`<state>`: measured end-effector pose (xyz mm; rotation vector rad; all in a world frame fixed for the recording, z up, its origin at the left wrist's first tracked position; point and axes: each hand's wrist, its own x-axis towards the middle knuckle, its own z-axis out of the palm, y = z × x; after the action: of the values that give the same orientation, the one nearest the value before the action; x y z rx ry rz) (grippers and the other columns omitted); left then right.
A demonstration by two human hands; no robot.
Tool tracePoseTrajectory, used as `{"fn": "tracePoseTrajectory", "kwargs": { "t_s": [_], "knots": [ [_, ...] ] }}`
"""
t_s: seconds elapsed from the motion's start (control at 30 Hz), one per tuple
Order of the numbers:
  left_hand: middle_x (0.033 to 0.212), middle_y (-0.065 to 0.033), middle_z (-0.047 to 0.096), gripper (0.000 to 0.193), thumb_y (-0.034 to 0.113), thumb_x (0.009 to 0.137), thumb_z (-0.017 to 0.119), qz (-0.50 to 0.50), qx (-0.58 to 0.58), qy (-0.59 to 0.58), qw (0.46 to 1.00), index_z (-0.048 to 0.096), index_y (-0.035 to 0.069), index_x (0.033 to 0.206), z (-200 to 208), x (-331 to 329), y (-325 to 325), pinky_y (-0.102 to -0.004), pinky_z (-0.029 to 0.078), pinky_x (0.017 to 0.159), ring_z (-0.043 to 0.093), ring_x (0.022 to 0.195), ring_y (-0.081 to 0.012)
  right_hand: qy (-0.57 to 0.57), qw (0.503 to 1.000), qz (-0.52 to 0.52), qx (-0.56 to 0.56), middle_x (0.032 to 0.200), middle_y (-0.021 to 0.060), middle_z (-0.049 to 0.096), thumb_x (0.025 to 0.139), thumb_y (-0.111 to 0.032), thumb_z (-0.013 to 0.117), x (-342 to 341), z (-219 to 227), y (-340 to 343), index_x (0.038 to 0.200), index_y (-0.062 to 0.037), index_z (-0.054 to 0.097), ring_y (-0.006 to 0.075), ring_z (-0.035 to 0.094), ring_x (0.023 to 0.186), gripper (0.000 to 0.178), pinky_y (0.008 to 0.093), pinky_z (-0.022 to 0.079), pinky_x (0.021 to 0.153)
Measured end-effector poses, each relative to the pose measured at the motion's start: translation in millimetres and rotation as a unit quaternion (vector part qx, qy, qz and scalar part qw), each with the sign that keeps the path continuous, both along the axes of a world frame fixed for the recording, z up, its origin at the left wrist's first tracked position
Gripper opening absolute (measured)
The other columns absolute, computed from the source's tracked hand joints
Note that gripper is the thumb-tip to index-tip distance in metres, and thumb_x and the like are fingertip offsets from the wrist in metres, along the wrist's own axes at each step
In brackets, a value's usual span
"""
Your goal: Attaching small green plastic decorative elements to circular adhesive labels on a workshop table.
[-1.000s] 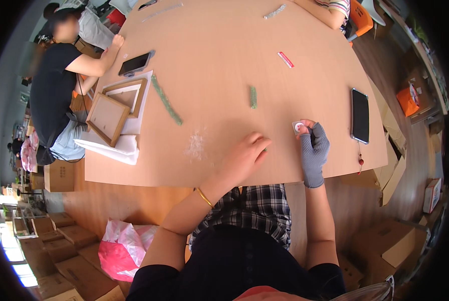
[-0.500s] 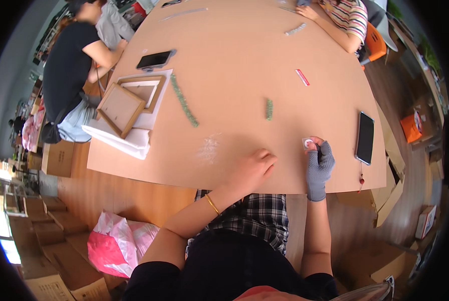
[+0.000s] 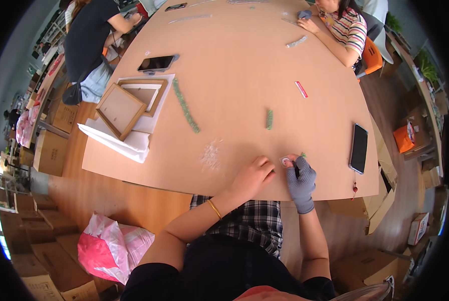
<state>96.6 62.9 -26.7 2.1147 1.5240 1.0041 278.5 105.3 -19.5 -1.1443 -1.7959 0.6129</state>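
Observation:
Above the table's near edge, my bare left hand (image 3: 255, 176) has its fingers curled together; what they hold, if anything, is hidden. My right hand (image 3: 301, 179), in a grey dotted fingerless glove, pinches a small white square piece (image 3: 284, 161) with a reddish mark. A tiny bit of green (image 3: 303, 155) shows at its fingertips. The two hands are close together but apart. Beyond them lies a short row of small green pieces (image 3: 269, 119). Farther left is a longer, curved green row (image 3: 185, 106). Left of my left hand, small clear bits (image 3: 212, 155) are scattered in a pile.
Wooden frames (image 3: 121, 111) rest on white sheets at the table's left. A phone (image 3: 358, 148) lies at the right, another phone (image 3: 157, 63) at the far left. A red-and-white strip (image 3: 301, 89) lies farther back. Two people sit at the far sides. A plastic bag (image 3: 109, 246) stands on the floor.
My right hand has moved left and nearer, toward my left hand, still pinching the white square piece. A green bit now shows at its fingertips. The view has shifted slightly.

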Motion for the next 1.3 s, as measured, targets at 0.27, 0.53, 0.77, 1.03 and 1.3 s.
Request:
{"fn": "tracePoseTrajectory", "kwargs": {
  "t_s": [0.27, 0.53, 0.77, 1.03, 1.3],
  "knots": [
    [0.106, -0.0108, 0.065, 0.021, 0.014, 0.089, 0.075, 0.013, 0.016, -0.014, 1.000, 0.069, 0.005, 0.107, 7, -1, -6, -0.0410, 0.058, 0.084, 0.067, 0.100, -0.0303, 0.010, 0.999, 0.019, -0.038, 0.085, 0.0136, 0.074, 0.096, -0.003, 0.070, 0, 2, 2, 0.105, -0.0004, 0.070, 0.0204, 0.074, 0.075, 0.009, 0.0296, 0.056, 0.071],
    [0.108, -0.0079, 0.066, 0.015, 0.009, 0.090, 0.073, -0.031, 0.070, 0.024, 0.997, 0.071, 0.005, 0.105, -5, -7, -7, -0.0379, 0.058, 0.083, 0.068, 0.100, -0.0272, -0.012, 0.999, 0.028, -0.028, 0.084, 0.0146, 0.073, 0.097, -0.006, 0.069, -3, 4, 0, 0.101, -0.0017, 0.071, 0.0256, 0.072, 0.070, 0.006, 0.0318, 0.055, 0.067],
    [0.107, -0.0078, 0.068, 0.016, 0.005, 0.089, 0.074, -0.014, 0.056, -0.007, 0.998, 0.072, 0.004, 0.104, 5, -8, -9, -0.0375, 0.059, 0.081, 0.068, 0.096, -0.0273, -0.020, 0.999, 0.015, -0.034, 0.080, 0.0157, 0.071, 0.097, -0.010, 0.070, -4, 3, 3, 0.099, -0.0036, 0.070, 0.0312, 0.070, 0.070, 0.006, 0.0356, 0.055, 0.064],
    [0.104, -0.0081, 0.069, 0.018, 0.000, 0.084, 0.074, -0.027, 0.070, 0.007, 0.997, 0.073, 0.002, 0.102, 6, -5, -3, -0.0377, 0.058, 0.078, 0.068, 0.092, -0.0276, -0.040, 0.999, 0.024, 0.011, 0.079, 0.0143, 0.070, 0.094, -0.010, 0.072, -5, 0, 9, 0.098, -0.0053, 0.070, 0.0321, 0.069, 0.068, 0.006, 0.0382, 0.055, 0.062],
    [0.101, -0.0083, 0.066, 0.020, -0.002, 0.080, 0.072, -0.037, 0.098, 0.019, 0.994, 0.071, 0.001, 0.100, 8, -6, -2, -0.0378, 0.058, 0.076, 0.067, 0.090, -0.0262, -0.075, 0.995, 0.068, -0.011, 0.076, 0.0160, 0.067, 0.092, -0.012, 0.074, -4, 7, 9, 0.093, -0.0052, 0.069, 0.0351, 0.067, 0.068, 0.008, 0.0395, 0.053, 0.061]
  ]
}}
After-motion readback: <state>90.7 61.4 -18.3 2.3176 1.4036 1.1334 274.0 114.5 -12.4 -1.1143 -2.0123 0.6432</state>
